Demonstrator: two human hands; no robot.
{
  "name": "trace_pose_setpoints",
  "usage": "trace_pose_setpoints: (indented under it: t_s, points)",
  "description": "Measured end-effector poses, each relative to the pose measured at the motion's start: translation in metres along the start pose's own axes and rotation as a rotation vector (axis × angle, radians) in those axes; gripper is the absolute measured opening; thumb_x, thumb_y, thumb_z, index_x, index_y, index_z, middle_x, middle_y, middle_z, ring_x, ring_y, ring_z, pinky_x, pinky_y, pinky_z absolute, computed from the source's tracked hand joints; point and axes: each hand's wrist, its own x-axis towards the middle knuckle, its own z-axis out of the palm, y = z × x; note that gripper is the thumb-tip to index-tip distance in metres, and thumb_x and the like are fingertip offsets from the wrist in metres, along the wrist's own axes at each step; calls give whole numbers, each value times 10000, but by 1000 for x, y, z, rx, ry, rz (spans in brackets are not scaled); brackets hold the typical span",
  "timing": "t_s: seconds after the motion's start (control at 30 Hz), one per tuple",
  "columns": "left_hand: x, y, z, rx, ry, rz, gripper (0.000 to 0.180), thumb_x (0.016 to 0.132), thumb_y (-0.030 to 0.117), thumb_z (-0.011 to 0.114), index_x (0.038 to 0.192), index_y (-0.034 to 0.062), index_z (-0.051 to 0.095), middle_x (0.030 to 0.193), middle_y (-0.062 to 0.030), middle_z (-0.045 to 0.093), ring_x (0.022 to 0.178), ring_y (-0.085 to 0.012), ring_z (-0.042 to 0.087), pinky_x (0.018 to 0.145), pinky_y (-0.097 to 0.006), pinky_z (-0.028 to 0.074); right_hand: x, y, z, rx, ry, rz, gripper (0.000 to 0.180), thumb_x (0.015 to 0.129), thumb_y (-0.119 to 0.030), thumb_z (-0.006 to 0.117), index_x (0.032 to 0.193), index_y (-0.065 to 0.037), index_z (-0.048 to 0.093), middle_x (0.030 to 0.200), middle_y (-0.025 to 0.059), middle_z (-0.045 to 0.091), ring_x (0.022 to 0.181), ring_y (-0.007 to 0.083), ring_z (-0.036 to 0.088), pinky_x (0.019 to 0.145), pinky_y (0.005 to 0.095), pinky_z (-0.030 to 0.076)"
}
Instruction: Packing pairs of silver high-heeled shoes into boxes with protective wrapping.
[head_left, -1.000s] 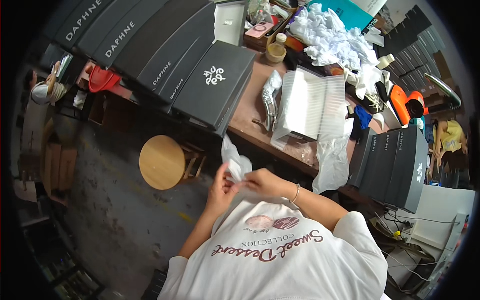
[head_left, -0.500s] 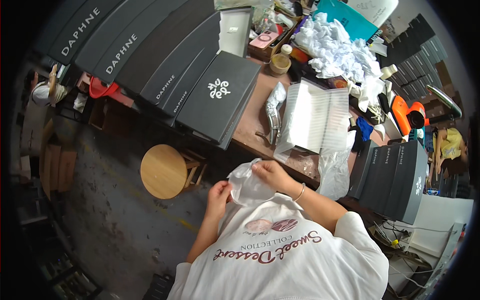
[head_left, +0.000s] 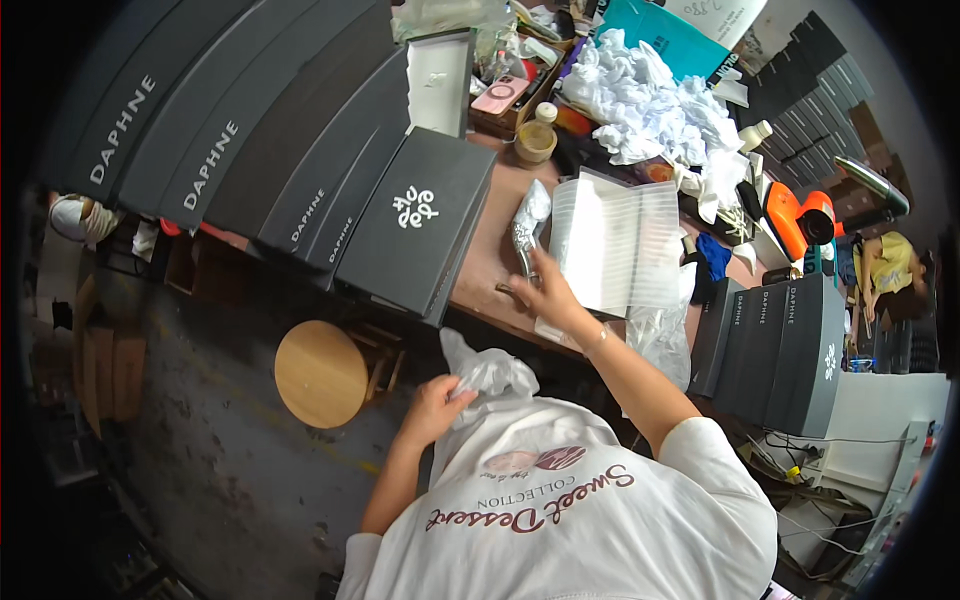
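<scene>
My left hand (head_left: 434, 411) is closed on a thin, translucent white bag (head_left: 492, 374), which bunches up in front of my shirt. My right hand (head_left: 552, 300) reaches over the table edge with fingers apart and nothing in them. Just beyond its fingertips lies a silver shoe (head_left: 528, 222) with pale wrapping at its far end; whether the fingers touch it I cannot tell. Right of the shoe stands an open white box (head_left: 592, 255), with a frosted, ribbed sheet (head_left: 645, 240) spread over its right side.
Dark grey shoe boxes (head_left: 405, 215) line the table's left; more boxes (head_left: 765, 345) stand at right. Behind are a small jar (head_left: 536, 140), a pink phone (head_left: 500, 95) and crumpled white paper (head_left: 650, 100). An orange hairdryer (head_left: 800, 215) lies right. A round stool (head_left: 322, 374) stands below.
My right hand has let go of the white bag and moved forward to the silver shoe. My left hand keeps hold of the bag. The view has shifted slightly.
</scene>
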Motion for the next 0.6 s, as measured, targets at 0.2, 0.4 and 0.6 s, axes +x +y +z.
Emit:
trace_pose_setpoints:
  t_s: [0.2,0.4,0.6]
  points:
    - [-31,2,11,-150,144,-174,221,827,205,659,840,-7,599,604,-81,535,556,-90,450,502,-292,387,55,45,43,-295,-167,488,769,800,-379,656,1358,29,319,1333,265,393,1209,408,419,986,455,376]
    - [-57,-24,7,-470,234,-237,185,880,139,617,962,-27,618,750,-1,619,661,-47,521,571,-204,418,53,5,74,-488,-165,389,753,728,-407,688,1334,-58,408,1411,281,247,1227,452,389,1004,478,361]
    - [-55,-35,-19,-670,42,-299,180,863,107,642,997,-9,613,853,1,617,725,-35,526,629,-178,425,55,2,77,-264,-160,518,763,694,-292,709,1325,-8,387,1407,365,180,1217,471,387,1032,432,350]
